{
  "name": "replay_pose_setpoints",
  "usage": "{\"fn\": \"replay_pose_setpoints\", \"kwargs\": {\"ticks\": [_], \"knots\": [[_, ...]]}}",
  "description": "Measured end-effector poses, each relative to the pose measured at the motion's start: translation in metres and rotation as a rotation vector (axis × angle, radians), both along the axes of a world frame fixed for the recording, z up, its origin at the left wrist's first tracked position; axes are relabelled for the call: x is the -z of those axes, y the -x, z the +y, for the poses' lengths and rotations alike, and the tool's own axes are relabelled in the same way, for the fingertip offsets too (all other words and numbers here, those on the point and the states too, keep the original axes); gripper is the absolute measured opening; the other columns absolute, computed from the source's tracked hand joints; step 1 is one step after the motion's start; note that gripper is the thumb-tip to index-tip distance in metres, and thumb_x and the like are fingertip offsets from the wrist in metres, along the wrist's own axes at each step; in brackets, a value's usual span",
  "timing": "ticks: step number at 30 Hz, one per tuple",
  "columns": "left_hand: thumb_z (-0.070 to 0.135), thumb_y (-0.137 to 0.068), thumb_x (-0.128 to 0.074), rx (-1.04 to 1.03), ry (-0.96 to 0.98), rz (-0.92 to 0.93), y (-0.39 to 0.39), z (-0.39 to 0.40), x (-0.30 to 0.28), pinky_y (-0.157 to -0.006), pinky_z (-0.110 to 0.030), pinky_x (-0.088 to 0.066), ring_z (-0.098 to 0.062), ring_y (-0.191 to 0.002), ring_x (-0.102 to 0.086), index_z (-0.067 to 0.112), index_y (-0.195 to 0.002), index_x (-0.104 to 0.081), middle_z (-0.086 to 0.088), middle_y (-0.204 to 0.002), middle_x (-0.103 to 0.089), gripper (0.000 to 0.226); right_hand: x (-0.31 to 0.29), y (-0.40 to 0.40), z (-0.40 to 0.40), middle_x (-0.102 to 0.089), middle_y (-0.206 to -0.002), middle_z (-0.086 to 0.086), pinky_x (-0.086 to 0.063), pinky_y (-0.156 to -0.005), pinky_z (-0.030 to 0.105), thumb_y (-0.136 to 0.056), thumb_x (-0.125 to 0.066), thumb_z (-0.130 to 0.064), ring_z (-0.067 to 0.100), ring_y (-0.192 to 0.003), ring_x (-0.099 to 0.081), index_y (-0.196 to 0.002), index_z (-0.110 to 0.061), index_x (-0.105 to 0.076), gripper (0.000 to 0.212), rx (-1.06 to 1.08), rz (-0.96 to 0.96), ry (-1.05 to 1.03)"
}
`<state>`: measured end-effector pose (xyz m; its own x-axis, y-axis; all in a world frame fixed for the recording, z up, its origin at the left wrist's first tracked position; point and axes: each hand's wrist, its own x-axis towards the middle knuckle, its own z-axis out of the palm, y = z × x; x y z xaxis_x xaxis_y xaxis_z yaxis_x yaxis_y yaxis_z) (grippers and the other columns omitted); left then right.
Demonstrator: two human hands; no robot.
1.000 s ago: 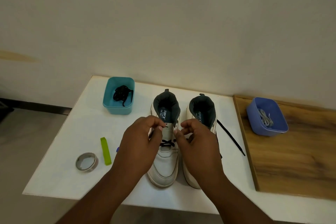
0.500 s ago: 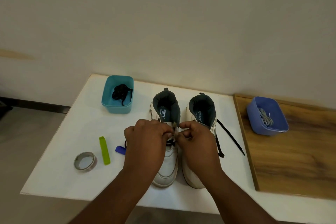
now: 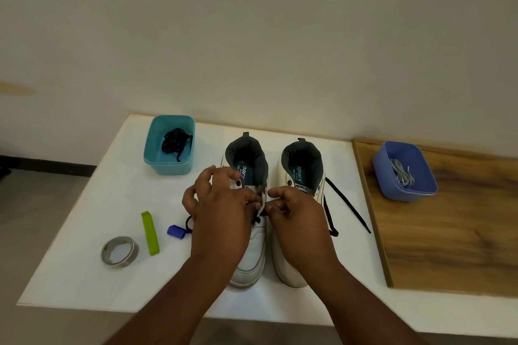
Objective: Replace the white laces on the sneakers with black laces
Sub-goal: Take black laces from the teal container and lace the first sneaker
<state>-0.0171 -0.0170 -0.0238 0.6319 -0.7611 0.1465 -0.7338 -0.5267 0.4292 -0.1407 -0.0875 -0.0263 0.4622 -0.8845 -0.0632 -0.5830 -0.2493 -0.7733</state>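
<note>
Two white sneakers stand side by side on the white table, toes toward me: the left sneaker (image 3: 249, 260) and the right sneaker (image 3: 301, 165). My left hand (image 3: 221, 213) covers the left sneaker's eyelets, its fingers curled and pinching the black lace (image 3: 259, 217) threaded there. My right hand (image 3: 297, 218) pinches the same lace from the other side, between the shoes. A loose black lace (image 3: 347, 207) trails from the right sneaker onto the table.
A teal box (image 3: 157, 157) with a bundled black lace (image 3: 175, 140) stands at the back left. A blue box (image 3: 403, 193) holding white laces (image 3: 402, 175) sits on the wooden board (image 3: 448, 246). A tape roll (image 3: 119, 251), green strip (image 3: 150, 232) and blue clip (image 3: 176, 231) lie left.
Both hands have shifted slightly up the left sneaker and come closer together over its eyelets. The blue clip, hidden before by my left hand, now shows.
</note>
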Motion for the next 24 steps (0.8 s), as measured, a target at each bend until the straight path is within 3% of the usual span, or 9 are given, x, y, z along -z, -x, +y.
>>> {"fn": "replay_pose_setpoints", "kwargs": {"ticks": [5,11,16,24], "knots": [[0.033,-0.085,-0.078,0.004,-0.003,0.059,-0.002,-0.0004,-0.0014,-0.108,-0.041,-0.02,-0.024,-0.14,-0.031,0.039,-0.088,-0.079,0.009,-0.137,-0.052,0.007,0.0014,-0.0011,0.0027,-0.071,-0.09,-0.02,-0.054,-0.08,0.024,-0.094,-0.066,-0.031,0.0,-0.084,-0.065,-0.098,-0.035,-0.076,0.012,-0.034,0.097,0.09],[0.024,-0.072,-0.088,0.057,-0.079,-0.056,0.0005,0.0017,0.0001,-0.103,-0.046,-0.025,-0.029,-0.133,-0.041,0.036,-0.081,-0.078,0.003,-0.127,-0.061,0.018,0.0045,-0.0028,0.0029,-0.07,-0.088,-0.014,-0.057,-0.079,0.035,-0.095,-0.064,-0.037,0.005,-0.082,-0.065,-0.096,-0.033,-0.074,0.011,-0.059,0.151,0.088],[0.023,-0.078,-0.083,0.099,0.024,0.03,-0.004,0.0016,0.0031,-0.11,-0.046,-0.018,-0.027,-0.14,-0.034,0.037,-0.081,-0.078,0.007,-0.129,-0.058,0.015,-0.0015,0.0015,0.0005,-0.07,-0.085,-0.014,-0.055,-0.077,0.033,-0.096,-0.064,-0.033,0.004,-0.081,-0.064,-0.092,-0.032,-0.074,0.01,-0.088,0.16,0.115],[0.033,-0.091,-0.071,0.092,-0.024,0.12,-0.0088,0.0025,0.003,-0.116,-0.045,-0.021,-0.02,-0.141,-0.031,0.04,-0.098,-0.077,0.013,-0.139,-0.049,0.012,-0.0038,0.0011,0.0053,-0.065,-0.081,-0.011,-0.052,-0.067,0.033,-0.099,-0.054,-0.033,0.008,-0.074,-0.059,-0.094,-0.03,-0.066,0.013,-0.12,0.235,0.248]]}}
